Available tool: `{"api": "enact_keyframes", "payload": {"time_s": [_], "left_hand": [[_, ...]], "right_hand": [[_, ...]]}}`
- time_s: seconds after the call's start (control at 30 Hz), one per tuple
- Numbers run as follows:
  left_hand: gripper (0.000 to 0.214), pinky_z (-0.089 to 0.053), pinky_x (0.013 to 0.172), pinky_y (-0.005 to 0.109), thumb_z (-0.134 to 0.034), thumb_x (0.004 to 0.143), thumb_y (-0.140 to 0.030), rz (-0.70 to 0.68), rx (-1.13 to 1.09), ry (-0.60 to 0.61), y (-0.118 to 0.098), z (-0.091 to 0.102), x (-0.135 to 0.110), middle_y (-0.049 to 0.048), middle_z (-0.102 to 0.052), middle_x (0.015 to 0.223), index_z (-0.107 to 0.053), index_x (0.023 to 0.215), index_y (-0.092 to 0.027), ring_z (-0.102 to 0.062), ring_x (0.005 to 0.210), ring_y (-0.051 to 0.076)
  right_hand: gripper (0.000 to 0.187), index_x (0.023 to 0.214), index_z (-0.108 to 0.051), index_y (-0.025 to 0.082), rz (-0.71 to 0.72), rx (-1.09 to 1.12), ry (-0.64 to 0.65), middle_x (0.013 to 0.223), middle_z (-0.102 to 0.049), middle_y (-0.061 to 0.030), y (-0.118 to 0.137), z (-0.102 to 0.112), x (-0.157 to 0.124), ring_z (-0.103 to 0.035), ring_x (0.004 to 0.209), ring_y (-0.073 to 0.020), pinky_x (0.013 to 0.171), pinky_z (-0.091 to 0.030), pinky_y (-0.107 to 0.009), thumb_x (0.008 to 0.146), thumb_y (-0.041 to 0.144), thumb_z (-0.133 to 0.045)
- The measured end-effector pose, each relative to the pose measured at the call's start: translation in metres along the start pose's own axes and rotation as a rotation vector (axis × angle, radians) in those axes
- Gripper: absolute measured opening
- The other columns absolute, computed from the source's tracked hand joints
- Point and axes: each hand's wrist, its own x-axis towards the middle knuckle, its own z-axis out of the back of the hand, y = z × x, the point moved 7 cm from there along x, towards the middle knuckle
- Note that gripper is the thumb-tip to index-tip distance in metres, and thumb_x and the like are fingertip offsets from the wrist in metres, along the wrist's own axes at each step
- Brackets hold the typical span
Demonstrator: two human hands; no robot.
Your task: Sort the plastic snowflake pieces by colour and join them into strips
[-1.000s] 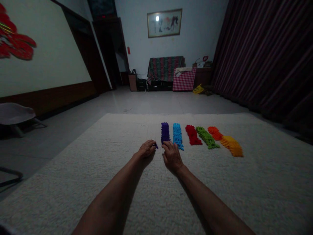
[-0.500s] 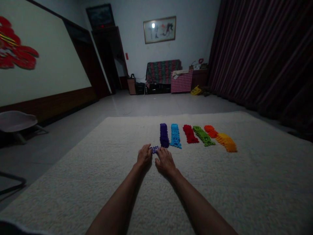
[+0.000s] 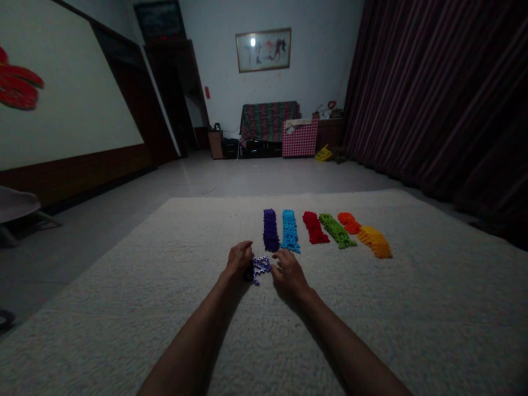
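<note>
A small cluster of purple notched pieces (image 3: 261,265) with pale edges lies on the cream rug between my hands. My left hand (image 3: 239,259) is curled against its left side, the fingers closed on that end; a dark part beside the thumb is hard to make out. At the right edge of the cluster is my right hand (image 3: 289,270), its thumb and fingers bent but apart. Just beyond the hands lie a dark purple strip (image 3: 270,230) and a light blue strip (image 3: 290,231), both bumpy and made of similar small pieces.
Further right on the rug (image 3: 185,231) are a red strip (image 3: 315,227), a green strip (image 3: 336,230), an orange patch (image 3: 349,223) and a yellow-orange strip (image 3: 375,241). A grey stool (image 3: 18,206) stands at the left. Dark curtains (image 3: 416,93) hang at the right.
The purple cluster is now nearer to me and shows more of itself. My hands have spread apart, and the right one has loosened. The view has turned slightly right.
</note>
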Motion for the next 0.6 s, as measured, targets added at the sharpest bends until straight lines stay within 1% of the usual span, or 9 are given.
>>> {"api": "enact_keyframes", "payload": {"time_s": [0.07, 0.13, 0.27, 0.33, 0.4, 0.47, 0.6], "left_hand": [[0.034, -0.053, 0.087, 0.032, -0.056, 0.077, -0.017, 0.001, -0.007, -0.066, 0.007, 0.006, 0.015, 0.0105, -0.075, 0.103, -0.074, 0.107, -0.016, -0.070, 0.094, 0.020], [0.036, -0.054, 0.086, 0.032, -0.054, 0.076, -0.015, -0.021, 0.000, -0.106, 0.013, 0.008, 0.031, 0.0110, -0.074, 0.105, -0.074, 0.105, -0.016, -0.070, 0.094, 0.020], [0.035, -0.053, 0.091, 0.033, -0.053, 0.072, -0.010, -0.157, 0.095, -0.073, 0.018, 0.000, 0.063, 0.0098, -0.074, 0.104, -0.075, 0.098, -0.016, -0.069, 0.097, 0.021], [0.034, -0.052, 0.096, 0.035, -0.053, 0.072, -0.009, -0.221, 0.122, -0.077, 0.021, -0.005, 0.074, 0.0087, -0.073, 0.106, -0.075, 0.096, -0.018, -0.067, 0.101, 0.021], [0.030, -0.050, 0.099, 0.037, -0.053, 0.075, -0.011, -0.252, 0.145, -0.101, 0.026, -0.009, 0.079, 0.0088, -0.073, 0.108, -0.074, 0.096, -0.019, -0.066, 0.104, 0.022], [0.028, -0.050, 0.100, 0.039, -0.053, 0.079, -0.014, -0.287, 0.175, -0.106, 0.029, -0.014, 0.078, 0.0096, -0.072, 0.109, -0.074, 0.098, -0.019, -0.066, 0.105, 0.023], [0.026, -0.048, 0.103, 0.040, -0.053, 0.083, -0.016, -0.365, 0.238, -0.048, 0.028, -0.026, 0.073, 0.0097, -0.072, 0.111, -0.074, 0.097, -0.021, -0.064, 0.108, 0.023]], "right_hand": [[0.028, 0.105, -0.061, 0.017, -0.023, -0.062, -0.064, 0.111, -0.064, -0.0115, -0.009, 0.005, 0.010, -0.056, 0.107, -0.0249, 0.095, -0.044, -0.040, 0.079, 0.011, -0.052], [0.033, 0.111, -0.061, 0.017, -0.023, -0.129, -0.092, 0.118, -0.063, -0.0127, -0.016, 0.006, 0.022, -0.053, 0.113, -0.0268, 0.098, -0.040, -0.043, 0.079, 0.013, -0.053], [0.039, 0.117, -0.059, 0.017, 0.006, -0.214, -0.095, 0.127, -0.061, -0.0133, -0.026, -0.003, 0.041, -0.050, 0.121, -0.0291, 0.105, -0.032, -0.049, 0.079, 0.020, -0.057], [0.042, 0.120, -0.058, 0.017, -0.003, -0.254, -0.092, 0.130, -0.059, -0.0142, -0.030, -0.009, 0.046, -0.047, 0.125, -0.0311, 0.108, -0.026, -0.053, 0.079, 0.025, -0.060], [0.046, 0.124, -0.056, 0.017, -0.028, -0.290, -0.084, 0.133, -0.057, -0.0148, -0.034, -0.013, 0.047, -0.044, 0.128, -0.0331, 0.110, -0.022, -0.057, 0.079, 0.030, -0.061], [0.050, 0.126, -0.054, 0.017, -0.060, -0.315, -0.076, 0.135, -0.055, -0.0150, -0.037, -0.015, 0.047, -0.041, 0.131, -0.0348, 0.111, -0.019, -0.060, 0.080, 0.034, -0.062], [0.053, 0.128, -0.052, 0.018, -0.094, -0.336, -0.070, 0.134, -0.056, -0.0155, -0.038, -0.014, 0.046, -0.040, 0.131, -0.0366, 0.110, -0.019, -0.063, 0.080, 0.037, -0.063]]}}
